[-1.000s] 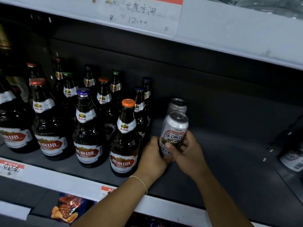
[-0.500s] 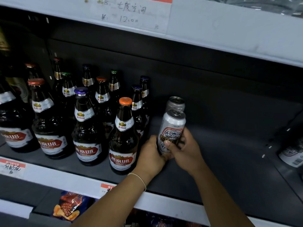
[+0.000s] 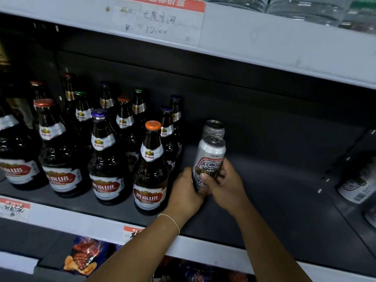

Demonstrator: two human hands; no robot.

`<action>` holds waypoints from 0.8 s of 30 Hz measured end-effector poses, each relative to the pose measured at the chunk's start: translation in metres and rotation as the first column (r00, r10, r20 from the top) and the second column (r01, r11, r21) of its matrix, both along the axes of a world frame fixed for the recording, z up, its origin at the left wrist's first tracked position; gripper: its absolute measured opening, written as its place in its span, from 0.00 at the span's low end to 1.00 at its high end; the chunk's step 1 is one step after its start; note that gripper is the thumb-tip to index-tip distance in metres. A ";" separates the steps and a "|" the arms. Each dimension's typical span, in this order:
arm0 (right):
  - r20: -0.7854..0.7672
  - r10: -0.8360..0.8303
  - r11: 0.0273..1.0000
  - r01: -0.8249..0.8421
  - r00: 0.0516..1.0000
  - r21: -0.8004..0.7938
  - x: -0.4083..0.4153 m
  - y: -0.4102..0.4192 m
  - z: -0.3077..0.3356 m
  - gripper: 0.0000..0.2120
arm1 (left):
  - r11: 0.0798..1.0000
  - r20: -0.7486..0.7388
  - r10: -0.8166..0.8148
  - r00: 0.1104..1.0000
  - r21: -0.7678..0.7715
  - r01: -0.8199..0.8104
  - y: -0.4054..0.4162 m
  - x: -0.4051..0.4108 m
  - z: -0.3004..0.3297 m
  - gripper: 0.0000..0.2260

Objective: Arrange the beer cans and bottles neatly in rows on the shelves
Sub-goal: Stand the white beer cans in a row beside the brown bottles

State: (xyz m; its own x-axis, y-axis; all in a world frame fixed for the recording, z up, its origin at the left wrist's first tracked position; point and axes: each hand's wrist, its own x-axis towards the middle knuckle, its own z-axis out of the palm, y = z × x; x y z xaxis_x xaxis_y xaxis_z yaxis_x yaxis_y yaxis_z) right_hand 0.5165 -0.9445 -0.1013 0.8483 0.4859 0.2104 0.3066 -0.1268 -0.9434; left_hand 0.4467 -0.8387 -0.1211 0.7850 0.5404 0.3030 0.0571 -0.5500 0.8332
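Both forearms are reaching in over the front edge of the dark shelf (image 3: 264,200), converging on one silver beer can (image 3: 209,157) that is standing upright on it. The left hand (image 3: 188,192) is cupping the can's lower left side, its fingers hidden behind the can, a thin bracelet (image 3: 171,219) circling its wrist. The right hand (image 3: 225,184) is wrapping round the can from the right, thumb pressing across the printed label, fingers curling behind. So both hands are gripping this same can.

Directly behind it a second can (image 3: 213,128) is standing, toward the shelf's back wall. Just to the left, the nearest brown bottle (image 3: 151,169) with an orange cap is standing near the front edge, close beside the left hand; further bottles are filling the shelf's left half in rows running back.

To the right of the cans the shelf is lying bare right across to its right end, where another can (image 3: 358,184) is showing partly in shadow.
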 end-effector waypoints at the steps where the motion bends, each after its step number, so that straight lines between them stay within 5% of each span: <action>1: 0.005 0.003 1.000 -0.003 1.000 0.002 0.001 0.000 0.000 0.24 | 1.000 0.003 -0.003 1.000 0.000 0.003 0.000 0.000 0.001 0.20; 24: 0.047 -0.047 0.998 0.049 0.998 -0.045 0.014 0.007 0.008 0.21 | 0.999 -0.107 -0.003 0.994 0.046 0.008 -0.001 0.022 0.006 0.17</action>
